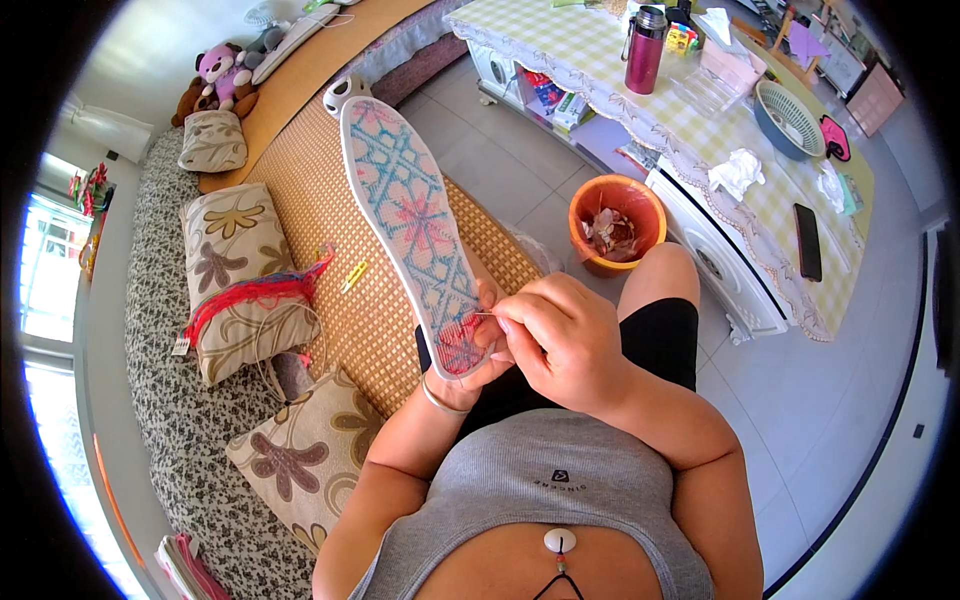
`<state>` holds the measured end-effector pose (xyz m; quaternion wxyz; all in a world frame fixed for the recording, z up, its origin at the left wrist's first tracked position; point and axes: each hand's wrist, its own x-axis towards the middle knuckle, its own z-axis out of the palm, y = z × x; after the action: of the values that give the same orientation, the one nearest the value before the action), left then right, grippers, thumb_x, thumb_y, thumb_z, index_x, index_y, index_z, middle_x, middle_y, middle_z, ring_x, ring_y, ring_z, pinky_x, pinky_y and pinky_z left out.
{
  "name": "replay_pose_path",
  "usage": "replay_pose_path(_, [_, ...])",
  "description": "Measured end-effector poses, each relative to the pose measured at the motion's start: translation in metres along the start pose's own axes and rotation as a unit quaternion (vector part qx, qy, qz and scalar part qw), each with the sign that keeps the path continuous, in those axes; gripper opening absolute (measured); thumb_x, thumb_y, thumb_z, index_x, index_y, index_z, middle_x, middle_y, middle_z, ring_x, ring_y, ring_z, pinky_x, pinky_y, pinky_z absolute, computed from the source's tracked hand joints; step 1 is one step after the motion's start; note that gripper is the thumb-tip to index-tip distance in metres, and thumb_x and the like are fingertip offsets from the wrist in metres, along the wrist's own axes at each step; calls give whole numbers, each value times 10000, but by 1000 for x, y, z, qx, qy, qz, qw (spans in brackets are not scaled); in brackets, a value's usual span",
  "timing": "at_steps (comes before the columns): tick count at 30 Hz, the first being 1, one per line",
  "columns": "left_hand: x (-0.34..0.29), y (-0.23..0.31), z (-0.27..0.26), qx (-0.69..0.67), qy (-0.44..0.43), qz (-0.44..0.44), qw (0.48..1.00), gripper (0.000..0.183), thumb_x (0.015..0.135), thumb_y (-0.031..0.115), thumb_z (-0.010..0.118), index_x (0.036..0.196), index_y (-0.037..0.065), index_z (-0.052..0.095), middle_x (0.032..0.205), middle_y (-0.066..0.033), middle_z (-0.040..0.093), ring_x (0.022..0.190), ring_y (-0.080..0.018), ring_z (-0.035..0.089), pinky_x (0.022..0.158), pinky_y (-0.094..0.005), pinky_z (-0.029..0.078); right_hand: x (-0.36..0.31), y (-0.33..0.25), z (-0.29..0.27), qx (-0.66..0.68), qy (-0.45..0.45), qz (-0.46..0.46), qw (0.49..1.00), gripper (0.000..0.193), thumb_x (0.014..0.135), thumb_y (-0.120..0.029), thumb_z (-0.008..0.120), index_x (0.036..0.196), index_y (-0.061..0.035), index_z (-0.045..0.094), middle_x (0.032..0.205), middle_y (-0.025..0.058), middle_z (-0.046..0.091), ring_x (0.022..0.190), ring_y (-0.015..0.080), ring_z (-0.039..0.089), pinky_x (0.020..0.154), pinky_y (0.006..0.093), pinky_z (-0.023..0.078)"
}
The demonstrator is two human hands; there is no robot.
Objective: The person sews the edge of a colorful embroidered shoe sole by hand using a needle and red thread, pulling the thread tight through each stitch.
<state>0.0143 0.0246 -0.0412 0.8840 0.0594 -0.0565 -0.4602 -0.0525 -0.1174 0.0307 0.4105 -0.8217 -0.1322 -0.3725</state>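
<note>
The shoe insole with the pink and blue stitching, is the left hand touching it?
Touching. The head view shows the left hand gripping the near end of the insole, fingers wrapped around its edge with no gap.

home living room: cushions (pixel 232 240), soft toys (pixel 222 75), checked-cloth table (pixel 560 45), tiled floor (pixel 800 400).

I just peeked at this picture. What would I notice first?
First, the long embroidered insole with pink and blue flower stitching, held up in the middle by the left hand while the right hand pinches a needle at its lower end. Next, the orange bin on the floor, right of it.
</note>
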Motion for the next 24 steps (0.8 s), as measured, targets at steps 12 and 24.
replay_pose_path(12, [-1, 1, 22, 187, 75, 46, 978, 151, 856, 112, 608, 956, 3, 577, 592, -26, 492, 444, -77, 384, 421, -208, 328, -4, 8, -3, 53, -21, 75, 996, 141, 725, 12, 624, 854, -36, 597, 743, 91, 555, 672, 279, 574, 591, 356, 460])
replay_pose_path(24, [0, -8, 44, 366, 126, 104, 916, 158, 852, -62, 574, 1006, -28, 564, 785, -115, 655, 448, -59, 469, 368, -166, 345, -38, 43, 6, 484, 3, 382, 787, 183, 885, -25, 566, 1061, 13, 601, 965, 55, 654, 853, 89, 599, 771, 235, 487])
